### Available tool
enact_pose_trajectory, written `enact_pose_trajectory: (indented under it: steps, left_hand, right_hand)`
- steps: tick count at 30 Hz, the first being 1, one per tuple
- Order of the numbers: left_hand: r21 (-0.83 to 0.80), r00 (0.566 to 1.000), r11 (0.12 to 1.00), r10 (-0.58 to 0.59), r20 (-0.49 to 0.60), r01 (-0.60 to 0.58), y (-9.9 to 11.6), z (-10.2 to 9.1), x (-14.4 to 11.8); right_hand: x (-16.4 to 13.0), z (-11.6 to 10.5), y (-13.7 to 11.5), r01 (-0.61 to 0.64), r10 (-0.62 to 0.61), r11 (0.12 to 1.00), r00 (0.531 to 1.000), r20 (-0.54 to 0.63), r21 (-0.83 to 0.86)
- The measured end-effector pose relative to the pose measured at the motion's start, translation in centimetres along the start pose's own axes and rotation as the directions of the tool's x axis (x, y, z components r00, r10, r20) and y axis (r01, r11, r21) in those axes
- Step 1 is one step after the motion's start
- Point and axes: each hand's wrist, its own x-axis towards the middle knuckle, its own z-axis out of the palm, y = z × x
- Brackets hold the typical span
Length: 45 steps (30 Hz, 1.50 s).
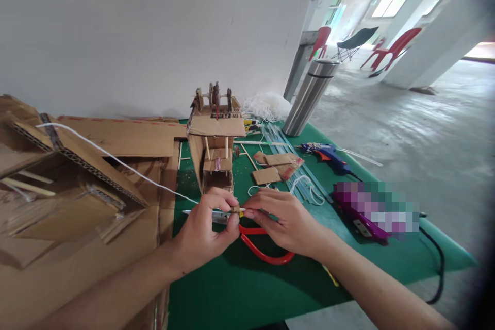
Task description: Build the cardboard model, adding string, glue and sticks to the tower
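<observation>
My left hand (207, 224) pinches a small brown cardboard piece (235, 209) between thumb and fingertips. Facing it, my right hand (284, 219) is closed on a short pale stick (243, 210) whose tip meets that piece; most of the stick is hidden. A white string (127, 163) runs from the cardboard structure (77, 175) on the left to behind my left hand. Beneath both hands lie scissors with red handles (266, 258), their blades partly covered by my left fingers. Just beyond stands a cardboard model (216, 126) with upright sticks and small discs on top.
On the green table (232, 299) are clear glue sticks (305, 170), cardboard scraps (278, 165) and a blue glue gun (327, 157). A purple power strip (356, 211) with a black cord is at right. Behind stand a steel flask (309, 98) and a white panel (154, 36).
</observation>
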Motion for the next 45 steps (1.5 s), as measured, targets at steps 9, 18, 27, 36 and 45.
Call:
enact_pose_trajectory:
  steps: [9,18,27,36,45]
  left_hand:
    - [0.007,1.000,1.000,0.003,0.007,-0.003,0.11,-0.06,0.13]
    - [0.051,1.000,0.999,0.001,0.008,-0.001,0.17,-0.15,0.01]
    - [0.072,1.000,0.997,-0.003,0.027,0.001,0.20,-0.25,0.16]
    - [0.061,1.000,0.998,-0.005,0.017,0.004,0.22,-0.18,0.10]
    - [0.051,1.000,0.999,-0.015,0.012,0.015,0.26,-0.21,0.07]
  right_hand:
    - [-0.04,0.09,-0.32,-0.044,0.043,0.998,0.999,0.005,0.034]
    - [-0.19,0.48,-0.13,-0.070,0.071,0.997,0.997,-0.031,0.037]
    - [-0.13,0.74,-0.03,-0.063,0.068,0.996,0.994,-0.083,0.062]
    - [-0.35,0.77,0.11,-0.054,0.059,0.997,0.994,-0.091,0.054]
    - [-0.31,0.82,0.15,-0.038,0.044,0.997,0.995,-0.095,0.064]
